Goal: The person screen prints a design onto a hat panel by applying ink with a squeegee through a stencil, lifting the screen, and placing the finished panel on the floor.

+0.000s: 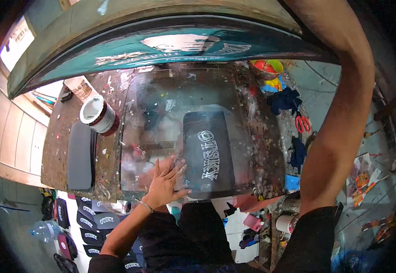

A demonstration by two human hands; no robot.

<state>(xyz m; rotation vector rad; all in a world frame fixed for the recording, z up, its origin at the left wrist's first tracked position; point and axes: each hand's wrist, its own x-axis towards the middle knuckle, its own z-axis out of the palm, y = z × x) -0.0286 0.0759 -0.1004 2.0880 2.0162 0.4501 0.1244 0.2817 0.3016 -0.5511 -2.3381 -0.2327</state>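
A dark fabric panel (209, 159) with white outlined lettering lies flat on the glass-like work plate (152, 104). My left hand (163, 177) rests palm down at the panel's left edge, fingers spread, its fingertips and thumb at that edge. Above the table a screen-printing frame (184, 50) with teal mesh and pale stencil shapes is tilted up. My right forearm (339, 123) reaches up past the frame's right end; the right hand lies beyond the picture's top edge.
A tub with a pale top (98, 113) stands at the left, behind a stack of dark panels (81, 157). Red-handled scissors (303, 123), dark rags (286, 101) and a yellow-green bowl (267, 67) sit at the right. Several printed panels (91, 236) lie below left, near a plastic bottle (45, 231).
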